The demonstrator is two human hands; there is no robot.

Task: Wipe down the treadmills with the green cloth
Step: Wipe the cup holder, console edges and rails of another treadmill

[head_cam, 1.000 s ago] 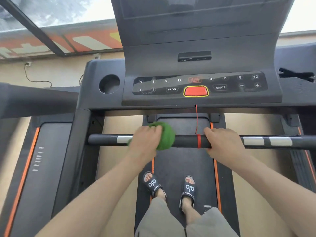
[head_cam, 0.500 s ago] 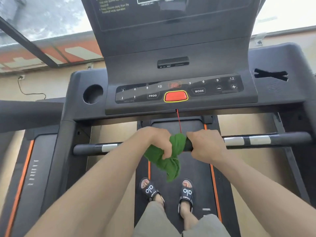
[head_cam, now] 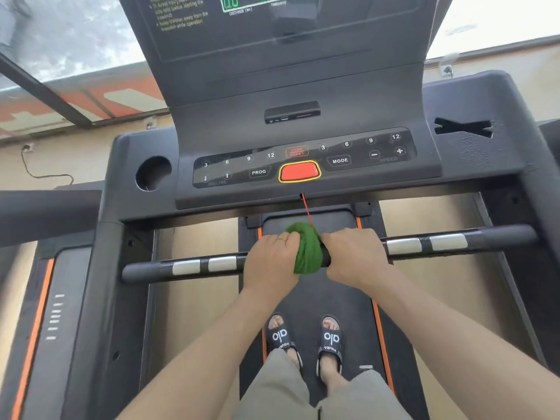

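Note:
I stand on a dark grey treadmill (head_cam: 472, 165) facing its console. The green cloth (head_cam: 306, 250) is wrapped around the middle of the black handlebar (head_cam: 497, 236). My left hand (head_cam: 272, 260) grips the cloth and the bar from the left side. My right hand (head_cam: 354, 257) is closed around the bar right beside the cloth, touching its right edge. The bar's middle is hidden under both hands and the cloth.
A red safety cord (head_cam: 306, 209) drops from under the red stop button (head_cam: 299, 171) to the cloth. A round cup holder (head_cam: 153, 173) sits left of the button panel. Another treadmill (head_cam: 45, 313) stands on the left. My sandalled feet (head_cam: 306, 338) rest on the belt.
The cloth slid right along the bar with my left hand, hung loose half a second ago, and is now bunched tight around the bar between both hands. My view tilted up.

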